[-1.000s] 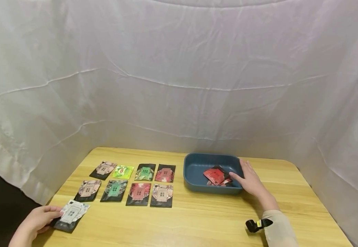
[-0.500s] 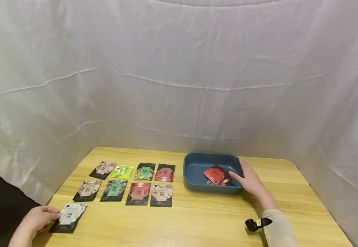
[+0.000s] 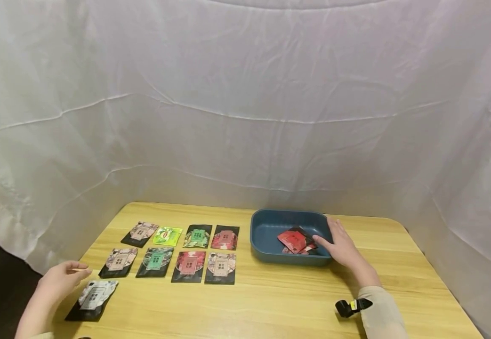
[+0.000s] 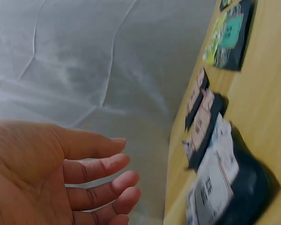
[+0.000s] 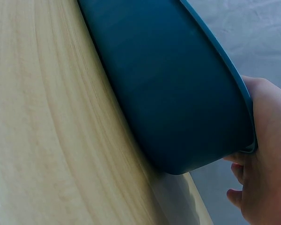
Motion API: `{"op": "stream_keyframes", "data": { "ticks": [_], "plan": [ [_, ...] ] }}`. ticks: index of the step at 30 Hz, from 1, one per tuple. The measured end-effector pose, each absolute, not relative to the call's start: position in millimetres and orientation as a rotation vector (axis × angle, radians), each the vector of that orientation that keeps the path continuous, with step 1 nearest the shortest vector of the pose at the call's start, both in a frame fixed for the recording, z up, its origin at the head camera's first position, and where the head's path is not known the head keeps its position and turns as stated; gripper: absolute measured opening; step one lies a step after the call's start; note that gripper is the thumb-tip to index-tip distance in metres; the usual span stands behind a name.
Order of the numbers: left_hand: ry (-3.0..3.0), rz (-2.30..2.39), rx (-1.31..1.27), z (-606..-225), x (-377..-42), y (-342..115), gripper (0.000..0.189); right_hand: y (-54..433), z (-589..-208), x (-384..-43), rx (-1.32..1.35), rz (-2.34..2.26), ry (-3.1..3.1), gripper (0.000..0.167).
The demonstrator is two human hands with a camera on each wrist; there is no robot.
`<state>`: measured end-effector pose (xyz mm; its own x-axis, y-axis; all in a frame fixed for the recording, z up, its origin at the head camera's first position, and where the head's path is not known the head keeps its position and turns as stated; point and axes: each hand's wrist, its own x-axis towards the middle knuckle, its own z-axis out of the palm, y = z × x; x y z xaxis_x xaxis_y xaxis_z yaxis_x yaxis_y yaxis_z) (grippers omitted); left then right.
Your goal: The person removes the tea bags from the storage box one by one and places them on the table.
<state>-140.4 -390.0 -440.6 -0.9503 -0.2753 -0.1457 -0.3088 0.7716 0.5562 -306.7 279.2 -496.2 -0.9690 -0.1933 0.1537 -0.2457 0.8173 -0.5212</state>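
Note:
My left hand (image 3: 64, 278) hovers at the table's left edge, thumb and fingers apart with nothing between them, as the left wrist view also shows. Just beside it lies a white-and-black tea sachet (image 3: 93, 299), flat on the wood. At the far right of the group, my right hand (image 3: 343, 242) grips the right end of a blue plastic basin (image 3: 266, 254), thumb over the rim and fingers along the outside. Inside the basin a red sachet (image 3: 293, 240) lies on top of darker ones. The right wrist view shows the basin's outer wall (image 5: 168, 89) and the hand at its rim.
Two rows of tea sachets lie left of the basin, among them a yellow-green one (image 3: 167, 236), a green-and-black one (image 3: 155, 262) and a red-and-black one (image 3: 189, 266). A pale curtain (image 3: 245, 117) surrounds the wooden table (image 3: 270, 306) at the back and sides.
The left hand has let go of the white-and-black sachet and lifted up off it. That sachet turned slightly and now lies flat. The right hand stays on the basin.

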Motion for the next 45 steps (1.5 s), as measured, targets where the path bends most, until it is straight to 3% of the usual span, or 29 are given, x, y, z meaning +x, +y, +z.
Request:
{"op": "stream_keyframes", "data": {
  "ticks": [10, 18, 45],
  "plan": [
    [2.953, 1.003, -0.312, -418, -163, -348, 0.056, 279, -497, -306, 0.349, 0.857, -2.911, 0.093],
    [3.073, 1.013, -0.127, -399, -180, -293, 0.048, 279, -498, -306, 0.343, 0.867, -2.919, 0.093],
    [2.891, 1.430, 0.171, -386, -254, -128, 0.035, 280, -498, -309, 0.337, 0.864, -2.919, 0.094]
  ]
}}
